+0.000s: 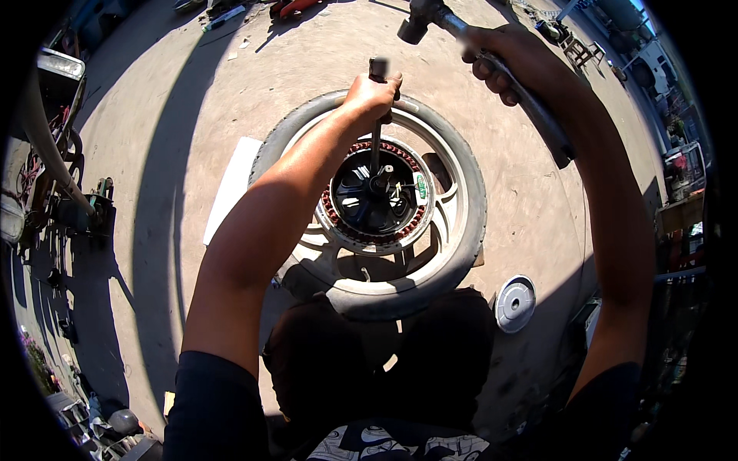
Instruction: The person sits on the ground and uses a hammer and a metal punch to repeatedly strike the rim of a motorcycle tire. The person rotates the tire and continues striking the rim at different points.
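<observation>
A wheel with a black tyre and pale spoked rim (pixel 463 223) lies flat on the ground before my knees. At its middle sits an opened hub motor (pixel 369 213), ringed with reddish copper windings around a black centre. My left hand (pixel 373 96) is closed around a dark metal rod (pixel 376 144), which stands upright with its lower end at the hub's centre; its kind is unclear. Raised above and to the right of the wheel, my right hand (pixel 519 65) grips a hammer (pixel 540 127) by its handle. The hammer's head is in the air, apart from the rod's top.
A round grey metal cover (pixel 515 303) lies right of my knee. A white sheet (pixel 231 188) sticks out from under the wheel's left side. Metal machinery (pixel 96 203) stands at the left, a red object (pixel 290 8) lies far ahead, and assorted equipment lines the right edge.
</observation>
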Action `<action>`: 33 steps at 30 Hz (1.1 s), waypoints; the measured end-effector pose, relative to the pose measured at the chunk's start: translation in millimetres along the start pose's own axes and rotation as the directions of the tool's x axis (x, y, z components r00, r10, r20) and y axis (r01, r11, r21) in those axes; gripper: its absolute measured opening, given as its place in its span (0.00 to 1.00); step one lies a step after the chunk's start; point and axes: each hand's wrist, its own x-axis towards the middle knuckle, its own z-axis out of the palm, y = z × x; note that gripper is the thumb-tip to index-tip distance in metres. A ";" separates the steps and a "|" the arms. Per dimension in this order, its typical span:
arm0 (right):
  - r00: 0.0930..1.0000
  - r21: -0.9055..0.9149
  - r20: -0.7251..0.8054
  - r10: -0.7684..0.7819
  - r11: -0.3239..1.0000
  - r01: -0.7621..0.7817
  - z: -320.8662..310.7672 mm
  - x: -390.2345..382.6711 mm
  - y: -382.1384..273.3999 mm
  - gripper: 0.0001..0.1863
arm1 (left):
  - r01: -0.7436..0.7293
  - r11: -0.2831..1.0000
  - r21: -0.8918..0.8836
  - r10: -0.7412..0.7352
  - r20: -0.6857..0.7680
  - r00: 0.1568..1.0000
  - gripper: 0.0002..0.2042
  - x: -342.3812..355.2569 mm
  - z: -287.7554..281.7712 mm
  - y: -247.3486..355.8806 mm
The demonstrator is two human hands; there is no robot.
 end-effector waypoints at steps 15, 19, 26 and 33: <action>0.996 0.009 0.028 -0.081 0.997 0.081 -37.6 50.7 7.2 0.19 | 0.032 0.993 0.110 -0.038 0.055 0.998 0.18 21.8 39.9 2.9; 0.982 0.307 -0.173 0.072 0.952 -0.016 -23.8 65.5 -19.2 0.19 | 0.052 0.991 0.120 -0.055 0.025 0.998 0.18 17.9 20.4 -8.2; 0.985 -0.126 0.053 0.164 0.980 -0.156 -25.3 53.4 -45.9 0.18 | 0.000 0.988 0.153 -0.016 0.104 0.994 0.19 18.5 26.1 -4.1; 0.992 -0.005 0.077 0.095 0.995 -0.095 -5.7 70.1 -15.4 0.17 | 0.018 0.987 0.162 -0.029 0.064 0.998 0.18 18.8 22.0 -12.5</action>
